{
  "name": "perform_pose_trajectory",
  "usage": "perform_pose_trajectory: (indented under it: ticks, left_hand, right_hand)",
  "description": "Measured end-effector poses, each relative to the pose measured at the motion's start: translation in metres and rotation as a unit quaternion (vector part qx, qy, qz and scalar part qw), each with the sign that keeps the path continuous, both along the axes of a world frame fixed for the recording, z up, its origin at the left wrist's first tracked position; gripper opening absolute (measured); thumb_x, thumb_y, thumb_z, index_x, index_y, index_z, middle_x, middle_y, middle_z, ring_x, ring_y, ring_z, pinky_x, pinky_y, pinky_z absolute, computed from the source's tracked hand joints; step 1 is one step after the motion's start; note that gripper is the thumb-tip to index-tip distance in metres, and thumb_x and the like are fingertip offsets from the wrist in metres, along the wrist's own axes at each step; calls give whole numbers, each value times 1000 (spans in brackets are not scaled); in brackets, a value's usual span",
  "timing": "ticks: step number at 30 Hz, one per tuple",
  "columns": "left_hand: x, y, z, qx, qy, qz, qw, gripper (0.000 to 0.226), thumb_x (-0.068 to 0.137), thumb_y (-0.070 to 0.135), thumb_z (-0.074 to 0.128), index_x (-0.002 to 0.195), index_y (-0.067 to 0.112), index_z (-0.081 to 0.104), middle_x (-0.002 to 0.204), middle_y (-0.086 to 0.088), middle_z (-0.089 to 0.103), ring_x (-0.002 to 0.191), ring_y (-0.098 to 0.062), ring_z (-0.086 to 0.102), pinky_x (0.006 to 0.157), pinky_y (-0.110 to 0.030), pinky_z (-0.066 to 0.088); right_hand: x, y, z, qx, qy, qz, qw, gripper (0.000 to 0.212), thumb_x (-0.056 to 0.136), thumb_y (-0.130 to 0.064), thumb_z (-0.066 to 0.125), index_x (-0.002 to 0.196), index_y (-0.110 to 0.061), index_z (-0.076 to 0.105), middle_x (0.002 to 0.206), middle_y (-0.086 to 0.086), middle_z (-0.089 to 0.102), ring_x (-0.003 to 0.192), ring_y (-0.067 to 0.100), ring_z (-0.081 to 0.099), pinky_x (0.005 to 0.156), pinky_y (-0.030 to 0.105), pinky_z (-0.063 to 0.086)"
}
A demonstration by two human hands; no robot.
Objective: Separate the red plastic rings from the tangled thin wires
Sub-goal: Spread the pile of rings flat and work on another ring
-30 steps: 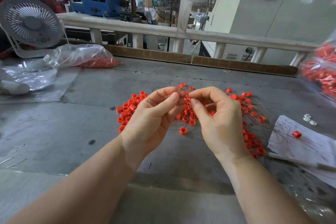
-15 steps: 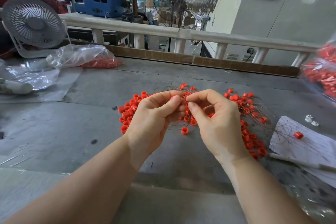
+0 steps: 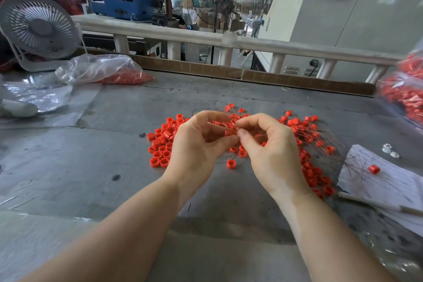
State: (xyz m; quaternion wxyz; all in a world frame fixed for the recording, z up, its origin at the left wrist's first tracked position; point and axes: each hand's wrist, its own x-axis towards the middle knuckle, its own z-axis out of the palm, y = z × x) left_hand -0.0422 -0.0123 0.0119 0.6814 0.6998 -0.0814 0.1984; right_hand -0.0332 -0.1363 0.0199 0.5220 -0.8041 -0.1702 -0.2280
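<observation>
Grey table (image 3: 119,144): desk fan (image 3: 39,27), bagged rings (image 3: 103,71) beyond hands (image 3: 235,144).

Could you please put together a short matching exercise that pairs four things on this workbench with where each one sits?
Things:
1. white desk fan
2. clear bag of red rings
3. lone red ring
4. loose pile of red rings

Places:
A. on the sheet of paper at the right
B. far left corner of the table
C. just left of the left hand
D. lying on the table right of the fan

Pairs: 1-B, 2-D, 3-A, 4-C
</observation>
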Motion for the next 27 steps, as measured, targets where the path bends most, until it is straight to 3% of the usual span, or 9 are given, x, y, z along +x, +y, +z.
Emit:
perform_pose_trajectory:
  ticks: [4, 8, 10, 17, 19, 22, 24, 27]
  left_hand:
    - [-2, 0, 1, 13, -14, 0, 1000, 31, 72, -4, 75, 85, 22, 63, 71, -5, 71, 69, -18, 69, 71, -31, 57]
    - [-4, 3, 3, 21, -27, -27, 999, 30, 75, -13, 67, 85, 14, 60, 67, -1, 68, 64, -9, 67, 63, -21, 54]
    - [-4, 3, 3, 28, -33, -33, 999, 30, 74, -15, 67, 83, 13, 59, 69, -4, 68, 65, -8, 66, 65, -25, 55]
    - [-6, 2, 3, 38, -57, -52, 996, 31, 74, -17, 67, 81, 12, 58, 71, -6, 68, 67, -14, 68, 69, -34, 57]
    - [-6, 1, 3, 42, -59, -48, 996, 30, 75, -17, 66, 83, 11, 58, 72, -8, 68, 67, -15, 68, 68, -35, 58]
    - [-4, 2, 3, -24, -17, -70, 997, 25, 78, -9, 66, 92, 11, 59, 65, -5, 67, 62, -13, 68, 60, -22, 54]
    - [-2, 5, 2, -98, 38, -85, 991, 25, 74, 6, 72, 95, 14, 59, 67, -5, 68, 64, -15, 68, 61, -23, 54]
    - [1, 7, 2, -170, 84, -98, 977, 34, 59, 25, 74, 86, 9, 60, 71, -7, 71, 61, -15, 67, 60, -25, 55]
  right_hand:
    - [-4, 0, 4, 89, 81, 92, 988, 11, 87, -10, 63, 92, -18, 69, 83, -5, 69, 71, -2, 62, 52, 10, 48]
    - [-3, 2, 1, 84, 133, 144, 977, 11, 85, -15, 65, 90, -23, 71, 89, 7, 73, 87, 23, 68, 68, 34, 57]
    - [-2, 0, 1, 104, 140, 160, 972, 11, 84, -16, 66, 90, -20, 73, 88, 9, 73, 88, 26, 68, 70, 38, 57]
    - [-1, -2, 2, 142, 151, 197, 958, 9, 76, -20, 68, 79, -22, 76, 80, 4, 74, 76, 14, 68, 60, 23, 53]
    - [-1, -2, 2, 152, 150, 200, 956, 13, 71, -27, 68, 79, -23, 77, 79, 2, 74, 76, 13, 68, 59, 25, 54]
    - [-2, 1, -1, 143, 140, 174, 964, 15, 75, -31, 66, 86, -25, 74, 85, 1, 74, 83, 14, 69, 62, 35, 56]
    - [-2, 2, -2, 108, 114, 149, 976, 16, 84, -21, 66, 98, -28, 69, 90, -3, 73, 84, 11, 68, 62, 26, 57]
    - [0, 0, -1, -11, 18, 99, 995, 39, 82, 1, 65, 110, -26, 65, 95, -8, 67, 76, 9, 64, 66, 19, 53]
